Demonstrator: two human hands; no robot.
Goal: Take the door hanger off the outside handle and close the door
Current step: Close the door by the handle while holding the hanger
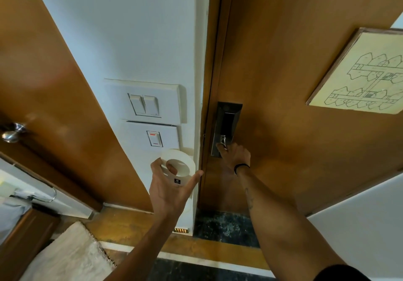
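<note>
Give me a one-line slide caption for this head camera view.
Left hand holds the white door hanger; right hand grips the door handle.

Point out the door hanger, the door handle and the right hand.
door hanger (189,164): head view, white ring beside its hole.
door handle (222,139): head view, metal lever.
right hand (236,154): head view, back of hand.

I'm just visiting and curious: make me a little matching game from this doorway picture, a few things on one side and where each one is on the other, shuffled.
Things:
1. door hanger
2. lever handle
3. floor plan
4. round knob

Places:
A. fixed to the door at upper right
B. under the right hand
C. in the left hand
D. on the other door at far left

Pairs: 1-C, 2-B, 3-A, 4-D
</note>
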